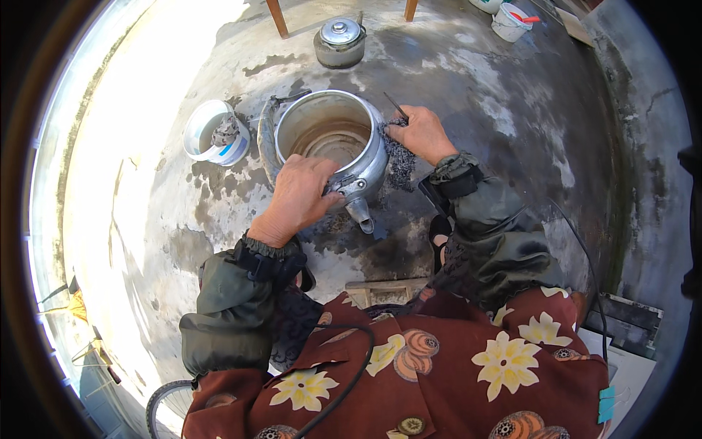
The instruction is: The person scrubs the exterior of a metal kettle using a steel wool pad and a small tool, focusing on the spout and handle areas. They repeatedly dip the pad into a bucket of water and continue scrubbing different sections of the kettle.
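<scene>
A large lidless aluminium kettle stands on the wet concrete floor in front of me, its spout pointing towards me and its inside stained brown. My left hand grips the kettle's near rim beside the spout, thumb on the outside. The swing handle hangs down on the left side. At the kettle's right side, my right hand pinches a thin dark stick and a dark, shaggy scrubbing cloth, which touches the outer wall and hangs down.
Left of the kettle stands a white plastic bucket with a grey rag at its rim. A smaller lidded kettle is beyond, near wooden legs. Another white bucket holds something red. A wall borders the right.
</scene>
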A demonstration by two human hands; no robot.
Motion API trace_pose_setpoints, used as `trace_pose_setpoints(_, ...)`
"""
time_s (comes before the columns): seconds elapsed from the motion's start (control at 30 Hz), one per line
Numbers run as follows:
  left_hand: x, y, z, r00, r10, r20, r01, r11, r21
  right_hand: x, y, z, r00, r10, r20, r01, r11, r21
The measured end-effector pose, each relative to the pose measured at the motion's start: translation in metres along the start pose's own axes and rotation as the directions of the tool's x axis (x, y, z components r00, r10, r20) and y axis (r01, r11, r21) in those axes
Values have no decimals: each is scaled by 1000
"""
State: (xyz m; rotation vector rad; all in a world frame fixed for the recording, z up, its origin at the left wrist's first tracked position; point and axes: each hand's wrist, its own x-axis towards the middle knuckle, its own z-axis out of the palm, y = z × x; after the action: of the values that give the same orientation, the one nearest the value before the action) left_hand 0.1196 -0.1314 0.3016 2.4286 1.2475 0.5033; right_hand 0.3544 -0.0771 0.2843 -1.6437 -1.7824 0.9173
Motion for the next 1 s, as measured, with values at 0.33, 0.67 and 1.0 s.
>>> trace_pose_setpoints(0.33,-1,2,4,983,167,-81,-157,981,113,8,7,-2,994,110,-14,-100,944,314)
trace_pose_setpoints(0.67,-6,-2,7,969,224,-107,-214,972,97,6,6,0,996,89,13,-90,990,112)
trace_pose_setpoints(1.0,-4,-5,12,979,144,-147,-126,984,125,-9,-6,20,997,-14,81,14,1000,-1)
